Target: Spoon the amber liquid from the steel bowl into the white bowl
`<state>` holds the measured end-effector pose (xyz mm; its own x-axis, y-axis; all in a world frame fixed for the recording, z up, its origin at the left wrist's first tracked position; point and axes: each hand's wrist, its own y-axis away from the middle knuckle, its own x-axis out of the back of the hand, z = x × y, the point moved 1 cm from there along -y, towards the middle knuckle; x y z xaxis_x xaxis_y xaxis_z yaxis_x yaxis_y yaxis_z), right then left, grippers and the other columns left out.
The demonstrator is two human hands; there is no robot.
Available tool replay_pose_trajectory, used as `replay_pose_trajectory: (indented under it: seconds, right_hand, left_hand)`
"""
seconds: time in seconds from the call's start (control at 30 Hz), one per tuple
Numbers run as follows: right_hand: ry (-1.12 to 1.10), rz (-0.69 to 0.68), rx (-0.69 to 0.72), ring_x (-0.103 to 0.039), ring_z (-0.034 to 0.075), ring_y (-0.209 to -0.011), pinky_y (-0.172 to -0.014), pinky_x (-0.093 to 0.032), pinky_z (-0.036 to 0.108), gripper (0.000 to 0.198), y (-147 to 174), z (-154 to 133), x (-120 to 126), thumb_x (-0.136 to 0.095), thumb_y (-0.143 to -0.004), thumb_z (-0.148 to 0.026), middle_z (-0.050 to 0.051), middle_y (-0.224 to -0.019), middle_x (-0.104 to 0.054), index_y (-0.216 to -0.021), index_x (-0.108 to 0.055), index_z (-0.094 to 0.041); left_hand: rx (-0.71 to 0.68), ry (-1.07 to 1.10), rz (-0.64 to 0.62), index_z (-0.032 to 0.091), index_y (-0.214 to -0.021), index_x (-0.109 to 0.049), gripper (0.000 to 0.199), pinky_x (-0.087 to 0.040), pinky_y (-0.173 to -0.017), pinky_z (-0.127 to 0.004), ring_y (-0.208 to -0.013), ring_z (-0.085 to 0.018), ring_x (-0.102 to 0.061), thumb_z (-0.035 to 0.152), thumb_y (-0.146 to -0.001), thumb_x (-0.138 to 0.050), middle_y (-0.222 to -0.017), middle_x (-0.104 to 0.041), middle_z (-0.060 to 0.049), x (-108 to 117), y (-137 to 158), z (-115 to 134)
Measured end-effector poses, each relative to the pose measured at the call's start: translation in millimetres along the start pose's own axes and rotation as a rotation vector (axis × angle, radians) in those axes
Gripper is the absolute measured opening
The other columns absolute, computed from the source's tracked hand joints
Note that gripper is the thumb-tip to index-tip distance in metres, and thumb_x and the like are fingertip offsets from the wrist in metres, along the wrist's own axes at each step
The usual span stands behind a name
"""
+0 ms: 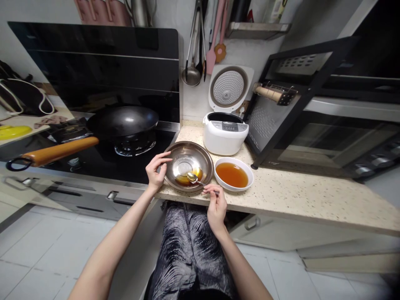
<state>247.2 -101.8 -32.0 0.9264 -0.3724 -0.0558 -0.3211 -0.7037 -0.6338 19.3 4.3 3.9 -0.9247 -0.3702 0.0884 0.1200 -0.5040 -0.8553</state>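
Note:
A shiny metal bowl [204, 156] stands on the counter with a little yellowish-brown liquid [181, 180] in its bottom. My left hand [156, 171] is at the bowl's left rim, thumb and fingers closed about the edge. Between the fingers of my right hand [216, 206] is the handle of a metal spoon [192, 178]. The spoon's head hangs over the liquid inside the metal bowl; whether it touches the liquid I cannot tell. Close to the right of the metal bowl sits a white bowl [250, 180] of orange-brown liquid [231, 175].
Behind the bowls is a white rice cooker [225, 137] with its lid up. A black wok [125, 121] with a wooden handle [62, 151] rests on the stove at left. An oven [337, 141] in a black rack stands right. Utensils [192, 75] hang on the wall.

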Motion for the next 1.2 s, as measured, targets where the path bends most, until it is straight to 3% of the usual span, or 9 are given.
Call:
replay_pose_trajectory:
  seconds: [0.63, 1.2]
  right_hand:
    - [-0.008, 0.018, -0.004, -0.067, 0.015, -0.080, -0.076, -0.056, 0.030, 0.022, 2.9, -0.8, 7.2, -0.048, -0.108, -0.029, 0.003, -0.092, -0.069, -0.091, -0.060, -0.023]
    - [-0.063, 0.096, -0.005, -0.070, 0.015, -0.078, -0.076, -0.060, 0.032, 0.020, -5.2, -4.1, 5.2, -0.049, -0.108, -0.032, 0.003, -0.094, -0.069, -0.094, -0.060, -0.022]
  left_hand:
    - [-0.074, 0.004, 0.037, 0.020, -0.092, -0.079, 0.024, -0.061, -0.092, -0.044, -0.108, -0.028, -0.076, 0.033, -0.096, -0.059, -0.118, -0.079, -0.010, 0.1, 1.2, 0.2]
    - [-0.029, 0.015, 0.016, 0.021, -0.095, -0.080, 0.025, -0.059, -0.096, -0.046, -0.112, -0.029, -0.075, 0.033, -0.096, -0.059, -0.121, -0.079, -0.011, 0.2, -0.2, -1.9]
